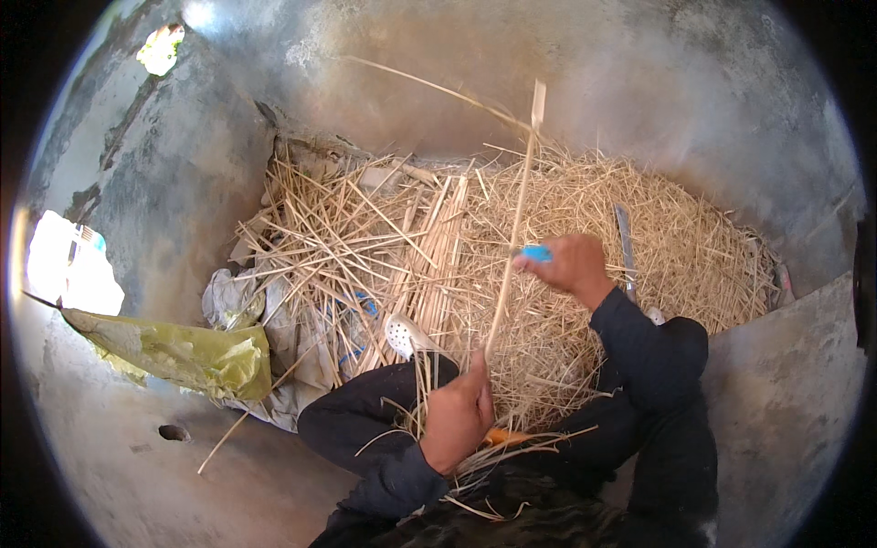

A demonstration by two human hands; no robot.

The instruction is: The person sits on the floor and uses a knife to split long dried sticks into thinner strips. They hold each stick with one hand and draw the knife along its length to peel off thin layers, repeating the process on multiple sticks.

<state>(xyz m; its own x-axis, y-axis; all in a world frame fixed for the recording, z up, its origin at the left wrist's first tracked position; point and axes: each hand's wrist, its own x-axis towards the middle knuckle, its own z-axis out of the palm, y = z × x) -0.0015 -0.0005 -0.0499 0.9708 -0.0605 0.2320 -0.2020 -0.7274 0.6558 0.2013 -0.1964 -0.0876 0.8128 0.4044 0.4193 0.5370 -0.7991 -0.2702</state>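
Holding a pale stalk (521, 205) at a slant

The left grip (459, 411) is closed on the stalk's lower end; the right grip (575, 265) is closed on a small blue object (535, 253) near its middle. The stalk rises over a straw heap (694, 242) reaching toward the floor's (265, 475) far edge. A long blade (625, 236) lies on the heap's right part.

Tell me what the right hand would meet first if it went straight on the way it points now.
Likely the long pale stalk held in the left hand, just past the right hand; depth is unclear, so they may already touch.
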